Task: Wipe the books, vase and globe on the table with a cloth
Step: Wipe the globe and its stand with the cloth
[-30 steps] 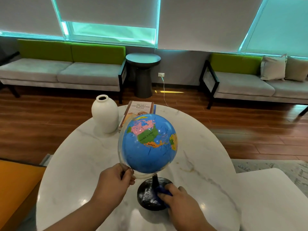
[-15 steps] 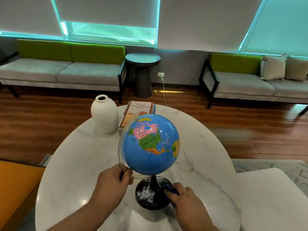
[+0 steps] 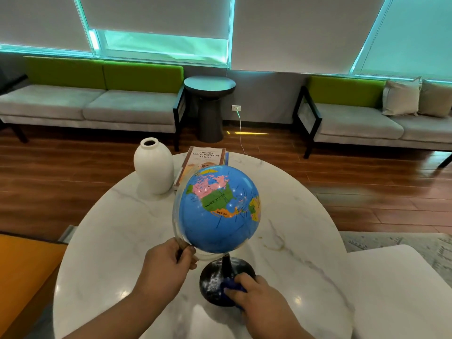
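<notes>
Now the right hand (image 3: 259, 299) rubs its gripped cloth (image 3: 231, 288) back onto the globe (image 3: 220, 209) base (image 3: 211, 281), left hand (image 3: 166, 263) nearby gripping the ring (image 3: 175, 221), so wiping continues.

Here's my left hand (image 3: 168, 263): bare, broad across the back, thumb short and rounded. And my right hand (image 3: 259, 297), bare as well, knuckles showing as a soft ridge. My left forearm (image 3: 117, 311) is uncovered right to the bottom edge of the view, and so is my right forearm (image 3: 288, 326). Both look wider near the edge. My nails are too small to make out.
</notes>
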A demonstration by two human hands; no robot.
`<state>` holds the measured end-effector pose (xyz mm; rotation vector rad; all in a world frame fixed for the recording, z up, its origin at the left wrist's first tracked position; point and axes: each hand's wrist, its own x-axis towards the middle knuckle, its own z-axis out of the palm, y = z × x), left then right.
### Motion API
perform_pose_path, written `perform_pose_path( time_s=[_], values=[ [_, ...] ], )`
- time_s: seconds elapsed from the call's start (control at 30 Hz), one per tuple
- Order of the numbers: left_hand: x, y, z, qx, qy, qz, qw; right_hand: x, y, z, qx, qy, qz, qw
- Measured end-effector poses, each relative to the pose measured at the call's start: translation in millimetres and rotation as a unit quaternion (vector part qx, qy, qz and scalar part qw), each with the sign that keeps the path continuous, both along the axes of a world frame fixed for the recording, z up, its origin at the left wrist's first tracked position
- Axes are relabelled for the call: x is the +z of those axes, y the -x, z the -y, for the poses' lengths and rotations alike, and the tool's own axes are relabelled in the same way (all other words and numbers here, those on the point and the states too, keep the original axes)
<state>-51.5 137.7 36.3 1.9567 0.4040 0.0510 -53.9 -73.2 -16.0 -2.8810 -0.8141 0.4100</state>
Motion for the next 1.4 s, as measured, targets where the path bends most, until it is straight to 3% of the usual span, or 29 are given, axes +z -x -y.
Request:
perform_pose_path(
  time_s=[0.17, 0.33, 0.5, 0.7, 0.9, 1.07, 1.27, 1.4],
  values=[
    [-0.3, 3.8, -1.9, -0.023, -0.029, 0.002, 0.999, 4.5, -6.1, 14.7, -0.074, -0.01, 0.0, 0.997],
    [1.0, 2.3, 1.7, -0.019, -0.018, 0.005, 1.0, 6.4, -2.1, -4.2, 0.003, -0.01, -0.024, 1.0],
    [0.4, 2.2, 1.8, -0.017, -0.012, 0.002, 1.0, 9.2, -11.0, 6.3, -0.074, 0.008, -0.02, 0.997],
    [-0.3, 0.3, 0.3, -0.011, -0.002, -0.003, 1.0, 7.4, -4.8, -6.8, 0.001, 0.009, -0.06, 0.998],
    [-1.2, 5.3, 0.8, -0.015, -0.003, -0.001, 1.0, -8.4, -13.0, 14.8, -0.106, -0.007, -0.024, 0.994],
    [1.7, 4.6, 3.4, -0.025, -0.006, -0.004, 1.0, -3.7, -1.6, -6.6, -0.021, -0.025, -0.03, 0.999],
    [1.6, 3.2, 2.7, -0.023, -0.007, -0.002, 1.0, -7.8, -15.5, 9.8, -0.099, -0.028, -0.01, 0.995],
    [1.6, 0.7, 0.3, -0.01, 0.001, 0.002, 1.0, -3.4, -11.1, 10.3, -0.074, -0.108, 0.033, 0.991]
  ],
)
